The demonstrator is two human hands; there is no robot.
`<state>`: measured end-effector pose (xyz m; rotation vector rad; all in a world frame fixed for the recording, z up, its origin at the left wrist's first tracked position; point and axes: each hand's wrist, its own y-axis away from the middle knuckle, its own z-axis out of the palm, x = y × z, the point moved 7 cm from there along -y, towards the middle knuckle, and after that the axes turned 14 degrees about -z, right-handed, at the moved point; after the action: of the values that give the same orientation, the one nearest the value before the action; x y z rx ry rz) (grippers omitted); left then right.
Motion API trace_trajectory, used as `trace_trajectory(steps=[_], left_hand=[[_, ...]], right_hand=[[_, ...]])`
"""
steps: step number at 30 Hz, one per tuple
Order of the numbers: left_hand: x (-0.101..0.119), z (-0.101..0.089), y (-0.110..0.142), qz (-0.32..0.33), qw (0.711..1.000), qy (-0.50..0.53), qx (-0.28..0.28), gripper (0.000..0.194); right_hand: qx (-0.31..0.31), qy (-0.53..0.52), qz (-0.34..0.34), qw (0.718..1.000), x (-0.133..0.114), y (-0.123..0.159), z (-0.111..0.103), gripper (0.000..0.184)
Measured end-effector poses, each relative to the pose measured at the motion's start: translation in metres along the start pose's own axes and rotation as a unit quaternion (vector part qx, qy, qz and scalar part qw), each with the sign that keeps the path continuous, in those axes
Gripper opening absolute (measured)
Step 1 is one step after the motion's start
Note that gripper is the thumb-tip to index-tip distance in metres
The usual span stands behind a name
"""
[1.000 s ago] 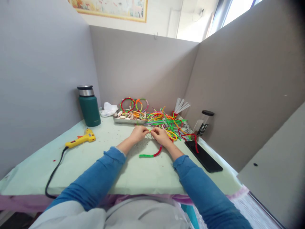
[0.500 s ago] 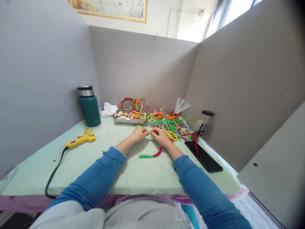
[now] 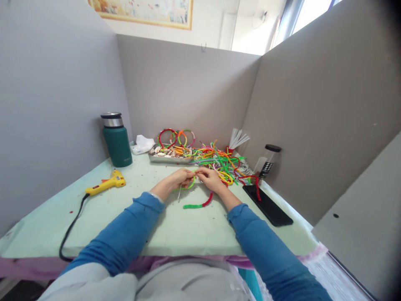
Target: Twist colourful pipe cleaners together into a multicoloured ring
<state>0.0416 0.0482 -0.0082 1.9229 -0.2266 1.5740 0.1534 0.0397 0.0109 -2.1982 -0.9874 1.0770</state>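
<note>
My left hand (image 3: 177,179) and my right hand (image 3: 212,179) meet at the middle of the pale green table (image 3: 131,217). Both have their fingers pinched on a thin green pipe cleaner (image 3: 191,182) that curves between them. A thin grey stick pokes down from under my left hand. A green and red pipe cleaner piece (image 3: 198,204) lies flat on the table just in front of my right hand. Just behind my hands is a heap of coloured pipe cleaners (image 3: 219,161).
A metal tray (image 3: 169,158) with shells and coloured rings stands at the back. A green flask (image 3: 118,140) is back left, a yellow glue gun (image 3: 105,183) with black cord lies at left. A black phone (image 3: 266,205) and a clear jar (image 3: 267,162) sit right. Grey partitions enclose the table.
My left hand has turned and dropped slightly toward the table, and the green pipe cleaner now bends into a visible curve between the hands. My right hand has hardly moved.
</note>
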Motion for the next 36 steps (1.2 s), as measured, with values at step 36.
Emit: trace_trajectory(steps=[36], left_hand=[[0.028, -0.013, 0.010, 0.226, 0.789, -0.465, 0.332, 0.024]], right_hand=[[-0.002, -0.031, 0.035, 0.999, 0.016, 0.000, 0.006, 0.018]])
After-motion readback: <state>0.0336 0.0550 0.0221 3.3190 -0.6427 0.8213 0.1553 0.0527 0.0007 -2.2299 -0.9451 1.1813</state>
